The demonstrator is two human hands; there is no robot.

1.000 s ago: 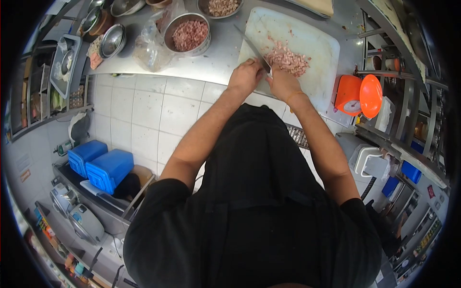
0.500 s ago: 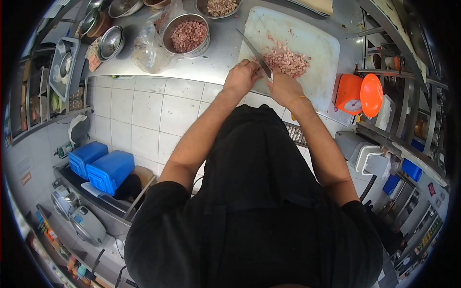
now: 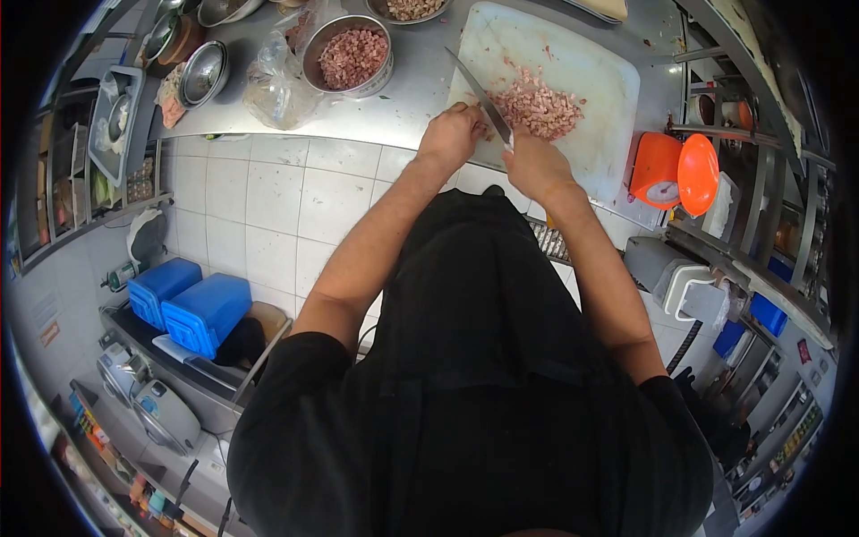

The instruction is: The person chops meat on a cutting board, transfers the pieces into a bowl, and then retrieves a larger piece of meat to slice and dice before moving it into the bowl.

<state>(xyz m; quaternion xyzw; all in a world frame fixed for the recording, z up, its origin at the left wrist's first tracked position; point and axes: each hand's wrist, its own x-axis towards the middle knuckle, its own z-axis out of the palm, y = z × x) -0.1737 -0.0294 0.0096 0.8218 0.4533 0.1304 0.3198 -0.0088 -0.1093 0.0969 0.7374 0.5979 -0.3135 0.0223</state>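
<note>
My right hand [image 3: 538, 167] is closed round the handle of a kitchen knife [image 3: 476, 89], whose long blade points away and to the left. Just left of the blade, my left hand [image 3: 452, 134] has its fingers curled at the near edge of the white cutting board [image 3: 601, 112]. A bit of pinkish meat shows by those fingertips, but what they grip is mostly hidden. Right of the blade lies a pile of diced meat [image 3: 546, 106], with small scraps scattered beyond it.
Left of the board stand a metal bowl of diced meat [image 3: 354, 58], a plastic bag [image 3: 279, 89] and stacked metal bowls [image 3: 204, 75]. Another bowl of pale diced pieces [image 3: 412, 7] is at the back. An orange scale [image 3: 656, 170] stands right of the board.
The view has shifted slightly, so the board and scale sit a little further right. Both hands keep nearly the same place at the board, the knife still in the right one.
</note>
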